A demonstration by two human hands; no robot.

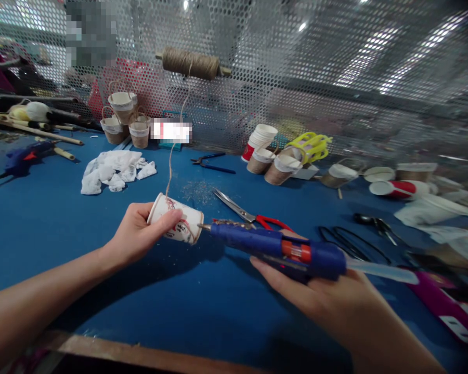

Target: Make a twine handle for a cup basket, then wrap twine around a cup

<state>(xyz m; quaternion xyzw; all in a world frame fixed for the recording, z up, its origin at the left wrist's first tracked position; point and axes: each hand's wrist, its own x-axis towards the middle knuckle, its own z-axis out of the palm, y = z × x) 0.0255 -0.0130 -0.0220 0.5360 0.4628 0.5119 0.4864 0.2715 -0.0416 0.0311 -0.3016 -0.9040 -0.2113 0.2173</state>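
My left hand (148,226) is closed around a white printed paper cup (191,221) held on its side, thumb across the wall. Twine (170,171) runs down to the cup from a spool (189,62) mounted at the back, and a strand lies near the cup's right-hand end. In my right hand (315,296) is a blue glue gun (253,241) with a clear glue stick (382,270) in its rear. The gun's metal nozzle points left and is at the cup's end; whether it touches cannot be made out. Scissors (237,206) with red handles lie just behind the gun.
Twine-wrapped cups with handles (122,119) are stacked back left, near crumpled white cloth pieces (115,169). Pliers (214,163), stacked paper cups (261,140) and a yellow plastic item (310,147) sit at the back. Another glue gun (29,155) lies left. A black cable (351,241) lies right.
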